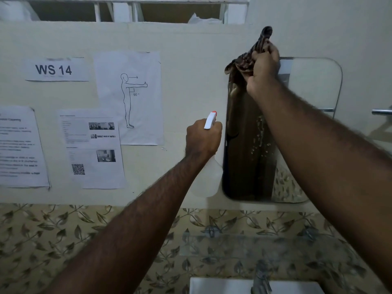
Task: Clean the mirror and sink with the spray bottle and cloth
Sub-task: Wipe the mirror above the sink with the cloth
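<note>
A wall mirror point(314, 85) with rounded corners hangs right of centre; droplets speckle its lower middle. My right hand point(264, 68) is raised to the mirror's top left corner and grips a dark patterned cloth point(246, 58) pressed against the glass and wall. My left hand point(202, 139) holds a translucent spray bottle point(209, 179) with a white and orange nozzle, just left of the mirror's edge, nozzle pointing up and right. The white sink point(222, 286) shows at the bottom edge with a metal tap point(262, 279) above it.
Several printed sheets are taped to the wall at left, one reading WS 14 point(54, 70). A glass shelf point(244, 240) sits under the mirror against leaf-patterned tiles point(53, 234). A metal bar point(381, 112) sticks out at the right.
</note>
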